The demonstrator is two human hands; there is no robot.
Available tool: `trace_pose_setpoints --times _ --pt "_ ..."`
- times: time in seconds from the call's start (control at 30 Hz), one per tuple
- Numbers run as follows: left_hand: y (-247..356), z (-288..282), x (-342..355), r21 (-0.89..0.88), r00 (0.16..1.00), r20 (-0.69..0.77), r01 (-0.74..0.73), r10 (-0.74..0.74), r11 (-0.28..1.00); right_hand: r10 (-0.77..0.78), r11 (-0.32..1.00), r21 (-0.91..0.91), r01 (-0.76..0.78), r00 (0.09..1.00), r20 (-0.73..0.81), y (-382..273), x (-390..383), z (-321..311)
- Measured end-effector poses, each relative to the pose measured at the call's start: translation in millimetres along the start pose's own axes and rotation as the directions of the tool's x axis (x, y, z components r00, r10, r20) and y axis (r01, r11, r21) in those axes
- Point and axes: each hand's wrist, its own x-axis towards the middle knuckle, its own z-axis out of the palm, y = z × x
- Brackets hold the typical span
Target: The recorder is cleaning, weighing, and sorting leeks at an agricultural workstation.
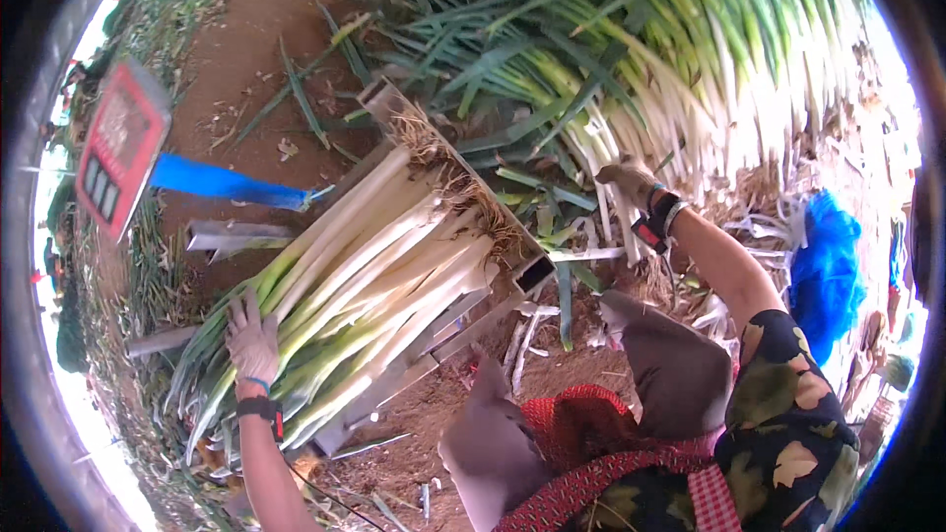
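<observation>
A thick bundle of large green onions (pixel 365 281) lies on a metal-framed stand, roots toward a square metal bar (pixel 463 187). My left hand (pixel 253 340), in a pale glove, rests flat on the leafy part of this bundle with fingers spread. Off to the right, my gloved right hand (pixel 631 183) reaches into the near left edge of a big heap of green onions (pixel 719 89). Its fingers bend over a few white stalks there, and their tips are partly hidden. Both wrists wear dark bands.
A red-and-white display panel (pixel 123 150) stands at the left, with a blue strip (pixel 232 182) beside it. Blue netting (pixel 828 276) lies at the right. My knees (pixel 670 355) are close to the stand. Loose leaves and peelings litter the soil (pixel 236 79).
</observation>
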Motion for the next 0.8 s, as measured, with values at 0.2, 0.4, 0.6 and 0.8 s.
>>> trace_pose_setpoints --times 0.2,0.4,0.6,0.8 --pt "38 -95 -56 -0.434 0.971 -0.197 -0.210 0.135 0.876 -0.361 0.920 -0.077 0.385 0.906 0.221 -59 -69 -11" --pt "186 -191 -175 -0.994 0.943 -0.063 -0.089 0.328 0.066 -0.047 0.948 0.314 -0.048 0.956 0.289 -88 -192 -14" --pt "330 -67 -204 -0.966 0.727 -0.136 0.054 0.673 -0.253 -0.121 0.858 0.502 -0.107 0.908 0.400 -54 -255 36" --pt "342 -55 -238 -0.718 0.736 0.130 0.532 0.665 -0.449 -0.318 0.906 0.342 0.250 0.935 0.160 18 -275 43"
